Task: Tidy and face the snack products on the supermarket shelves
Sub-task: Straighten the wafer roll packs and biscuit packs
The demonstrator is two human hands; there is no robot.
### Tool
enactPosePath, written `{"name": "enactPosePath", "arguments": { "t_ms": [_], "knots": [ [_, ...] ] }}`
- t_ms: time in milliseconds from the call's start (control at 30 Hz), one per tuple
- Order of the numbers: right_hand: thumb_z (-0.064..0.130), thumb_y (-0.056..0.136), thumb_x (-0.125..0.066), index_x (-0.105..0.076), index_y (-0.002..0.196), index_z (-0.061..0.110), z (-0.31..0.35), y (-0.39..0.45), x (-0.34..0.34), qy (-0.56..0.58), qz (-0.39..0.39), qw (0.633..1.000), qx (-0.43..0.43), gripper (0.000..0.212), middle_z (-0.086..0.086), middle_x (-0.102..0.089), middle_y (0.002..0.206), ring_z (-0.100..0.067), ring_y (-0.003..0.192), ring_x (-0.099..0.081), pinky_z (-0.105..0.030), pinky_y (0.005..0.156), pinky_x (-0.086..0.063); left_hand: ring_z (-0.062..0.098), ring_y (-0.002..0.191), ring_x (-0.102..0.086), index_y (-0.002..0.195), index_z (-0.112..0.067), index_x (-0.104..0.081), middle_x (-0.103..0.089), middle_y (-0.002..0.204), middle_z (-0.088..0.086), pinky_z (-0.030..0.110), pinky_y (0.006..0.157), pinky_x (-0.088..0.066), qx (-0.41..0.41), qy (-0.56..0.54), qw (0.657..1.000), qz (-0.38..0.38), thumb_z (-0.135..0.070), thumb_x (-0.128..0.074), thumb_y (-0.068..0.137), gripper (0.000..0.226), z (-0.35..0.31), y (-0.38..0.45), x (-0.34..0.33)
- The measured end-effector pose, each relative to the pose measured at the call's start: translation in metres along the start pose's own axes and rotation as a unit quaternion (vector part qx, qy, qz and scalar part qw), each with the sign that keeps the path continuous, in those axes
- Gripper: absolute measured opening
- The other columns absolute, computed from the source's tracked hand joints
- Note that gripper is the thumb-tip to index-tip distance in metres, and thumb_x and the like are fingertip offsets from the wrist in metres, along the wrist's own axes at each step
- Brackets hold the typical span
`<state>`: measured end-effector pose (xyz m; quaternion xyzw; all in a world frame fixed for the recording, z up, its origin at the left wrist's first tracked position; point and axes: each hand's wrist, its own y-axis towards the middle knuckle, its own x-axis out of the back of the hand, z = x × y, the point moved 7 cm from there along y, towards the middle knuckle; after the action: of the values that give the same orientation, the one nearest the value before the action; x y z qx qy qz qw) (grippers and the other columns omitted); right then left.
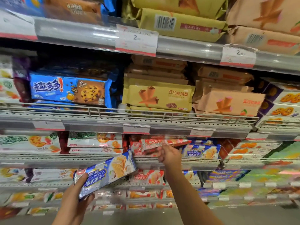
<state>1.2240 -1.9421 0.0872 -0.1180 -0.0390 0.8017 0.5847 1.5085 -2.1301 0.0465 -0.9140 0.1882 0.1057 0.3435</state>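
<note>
1. The person's left hand (pixel 76 190) grips one end of a long blue-and-white foil wafer-biscuit packet (pixel 105 172), thumb over the printed face and fingers curled beneath. The packet is held out in front of the shelving, tilted with its far end raised towards the third shelf down; it touches no shelf.

2. The right hand (pixel 168 155) reaches up to that third shelf and pinches a red-and-white foil wafer packet (pixel 151 144) at its near end. That packet is blurred, so whether it rests on the stack of red packets below or is lifted off it cannot be told.

3. Just to the right of the red packet sits a row of matching blue wafer packets (pixel 201 151), faces forward behind the grey metal shelf rail (pixel 186 161).

4. The step in hand looks like sorting mixed flavours: the red packet is being set into its own column, while the blue one appears to wait for its slot.

5. The next move probably calls for the red packet to be squared up, label outward, against its stack. Then the blue packet must be levelled and carried rightward past the right arm to the blue row, without dragging the neighbouring red packets askew.
</note>
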Motion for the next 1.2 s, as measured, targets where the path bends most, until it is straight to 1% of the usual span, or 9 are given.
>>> {"name": "enactPosePath", "arguments": {
  "t_ms": [267, 367, 467, 600, 733, 867, 1000, 1100, 1200],
  "knots": [
    [0.001, 0.100, -0.045, -0.064, 0.090, -0.003, -0.012, 0.025, -0.062, 0.018, 0.018, 0.996, -0.084, 0.022, -0.015, -0.066, 0.069, -0.014, 0.045, -0.046, -0.022, 0.041, -0.034, 0.017, 0.094, -0.063, 0.104, -0.015, -0.071, -0.073, 0.102, 0.002, 0.042, 0.098, -0.035, -0.039, -0.002, 0.999, -0.009, -0.030, -0.061, 0.100, 0.018, -0.025, -0.010, 0.035],
    [0.004, 0.102, -0.044, -0.063, 0.099, -0.004, -0.016, 0.023, -0.068, 0.014, 0.044, 0.989, -0.142, 0.021, -0.016, -0.070, 0.080, -0.014, 0.052, -0.052, -0.023, 0.048, -0.044, 0.016, 0.099, -0.065, 0.106, -0.018, -0.071, -0.075, 0.107, 0.002, 0.041, 0.098, -0.035, -0.046, 0.000, 0.999, 0.000, -0.032, -0.062, 0.099, 0.018, -0.028, -0.010, 0.032],
    [0.014, 0.105, -0.049, -0.063, 0.104, 0.002, -0.014, 0.013, -0.067, 0.007, 0.102, 0.980, -0.170, 0.018, -0.014, -0.073, 0.085, -0.017, 0.060, -0.059, -0.028, 0.058, -0.049, 0.019, 0.090, -0.063, 0.106, -0.016, -0.068, -0.072, 0.106, 0.008, 0.040, 0.091, -0.041, -0.079, 0.018, 0.997, 0.016, -0.026, -0.060, 0.102, 0.014, -0.031, -0.012, 0.023],
    [0.015, 0.103, -0.057, -0.066, 0.114, 0.001, -0.024, 0.001, -0.041, -0.028, 0.110, 0.977, -0.180, 0.020, -0.011, -0.070, 0.070, -0.016, 0.049, -0.059, -0.025, 0.046, -0.048, 0.023, 0.085, -0.064, 0.105, -0.008, -0.071, -0.077, 0.093, 0.007, 0.046, 0.102, -0.041, -0.069, 0.048, 0.995, 0.045, -0.028, -0.062, 0.100, 0.022, -0.030, -0.013, -0.001],
    [0.021, 0.100, -0.060, -0.070, 0.108, -0.003, -0.038, -0.032, 0.000, -0.070, 0.103, 0.977, -0.174, 0.027, -0.015, -0.072, 0.079, -0.018, 0.055, -0.062, -0.027, 0.054, -0.051, 0.021, 0.071, -0.050, 0.094, -0.003, -0.068, -0.068, 0.064, -0.007, 0.032, 0.068, -0.037, -0.097, 0.075, 0.991, 0.050, -0.016, -0.063, 0.099, 0.014, -0.028, -0.013, -0.032],
    [0.053, 0.100, -0.053, -0.070, 0.107, 0.000, -0.040, -0.059, 0.025, 0.052, 0.138, 0.966, -0.211, 0.056, -0.015, -0.068, 0.085, -0.022, 0.065, -0.060, -0.031, 0.063, -0.049, 0.018, 0.063, -0.051, 0.083, -0.004, -0.069, -0.066, 0.058, -0.001, 0.032, 0.066, -0.038, -0.091, 0.094, 0.987, 0.090, -0.019, -0.067, 0.097, 0.020, -0.021, -0.023, -0.078],
    [0.051, 0.092, -0.064, -0.064, 0.093, 0.011, -0.015, -0.072, 0.032, 0.212, 0.109, 0.947, -0.215, 0.041, -0.012, -0.065, 0.081, -0.023, 0.066, -0.057, -0.034, 0.070, -0.048, 0.008, 0.047, -0.060, 0.090, -0.002, -0.071, -0.072, 0.066, 0.004, 0.029, 0.058, -0.047, -0.074, 0.127, 0.981, 0.128, -0.025, -0.069, 0.095, 0.024, -0.007, -0.036, -0.123],
    [0.044, 0.092, -0.068, -0.064, 0.117, 0.008, -0.006, -0.068, 0.046, 0.175, 0.062, 0.967, -0.172, 0.045, -0.014, -0.068, 0.086, -0.022, 0.068, -0.065, -0.034, 0.066, -0.051, 0.013, 0.053, -0.062, 0.099, -0.001, -0.073, -0.075, 0.077, 0.009, 0.027, 0.053, -0.049, -0.048, 0.151, 0.975, 0.155, -0.028, -0.072, 0.093, 0.028, 0.009, -0.045, -0.154],
    [0.040, 0.091, -0.071, -0.068, 0.114, 0.006, 0.000, -0.063, 0.067, 0.139, 0.017, 0.982, -0.129, 0.041, -0.013, -0.069, 0.088, -0.022, 0.074, -0.066, -0.033, 0.065, -0.053, 0.015, 0.054, -0.063, 0.098, 0.002, -0.074, -0.076, 0.082, 0.012, 0.026, 0.052, -0.045, -0.069, 0.201, 0.958, 0.194, -0.029, -0.074, 0.090, 0.033, 0.020, -0.058, -0.187]
  ]
}}
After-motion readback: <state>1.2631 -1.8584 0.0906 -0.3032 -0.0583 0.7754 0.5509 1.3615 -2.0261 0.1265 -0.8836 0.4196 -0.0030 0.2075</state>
